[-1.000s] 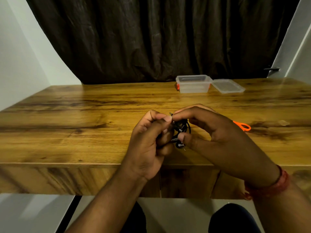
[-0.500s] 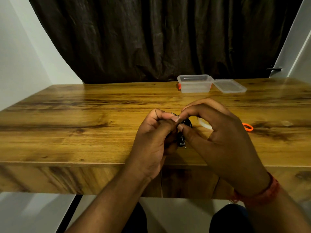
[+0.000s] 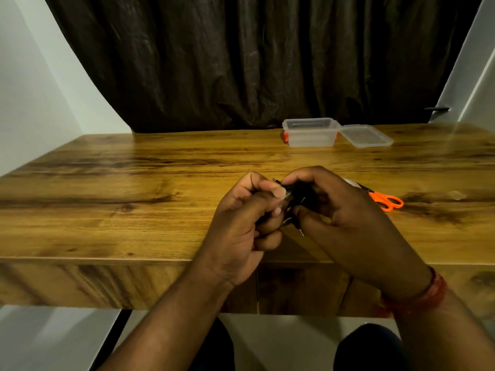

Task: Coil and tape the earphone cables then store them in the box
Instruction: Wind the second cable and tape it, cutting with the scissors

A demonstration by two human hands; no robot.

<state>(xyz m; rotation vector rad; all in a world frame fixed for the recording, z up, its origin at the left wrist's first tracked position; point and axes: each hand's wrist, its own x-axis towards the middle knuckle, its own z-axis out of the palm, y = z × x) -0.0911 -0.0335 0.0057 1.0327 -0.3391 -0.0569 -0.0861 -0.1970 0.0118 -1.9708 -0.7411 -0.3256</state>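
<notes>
Centre of the frame, the black earphone cable (image 3: 297, 195) sits bunched between both hands, above the near part of the wooden counter (image 3: 134, 188). The left hand (image 3: 241, 231) has its fingers (image 3: 273, 190) curled in, thumb and forefinger pinching the bundle's left side, with a glint of clear tape at the thumb tip. The right hand (image 3: 345, 212) closes round the bundle from the right, forefinger over the top, thumb underneath. A small metal plug pokes out below.

Upper right of centre, at the counter's far edge, the clear box (image 3: 310, 136) stands open; something dark lies inside, too dim to identify. Its lid (image 3: 365, 135) lies flat just right of it, touching. Orange-handled scissors (image 3: 385, 200) rest right of the hands, partly hidden.
</notes>
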